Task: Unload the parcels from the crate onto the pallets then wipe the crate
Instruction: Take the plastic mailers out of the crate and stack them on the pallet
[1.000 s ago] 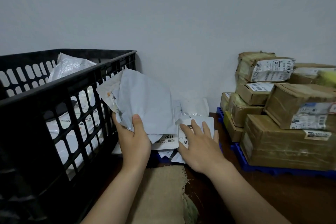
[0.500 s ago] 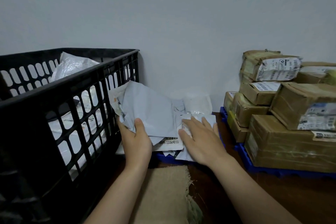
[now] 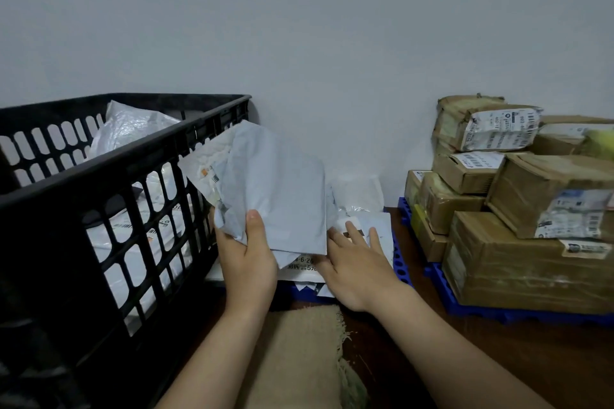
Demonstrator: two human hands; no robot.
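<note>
A: Black plastic crate (image 3: 109, 209), at nine o'clock, still has parcels (image 3: 133, 129) inside. Brown boxes (image 3: 518, 209) fill the pallet at three o'clock.

B: Then the flat mailers go on the blue pallet (image 3: 400, 262) at twelve.

A: Yes. The left hand (image 3: 247, 262) is clenched on a grey mailer (image 3: 275, 196), tilted above that heap. The right hand (image 3: 354, 271) lies released, flat on the pile (image 3: 375, 222).

B: I'd lay it flat and square, pressing the pile so it can't slide.

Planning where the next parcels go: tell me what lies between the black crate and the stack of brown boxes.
In the head view, between the crate and the boxes lies a pile of grey mail bags on a blue pallet, with both hands there.
</note>
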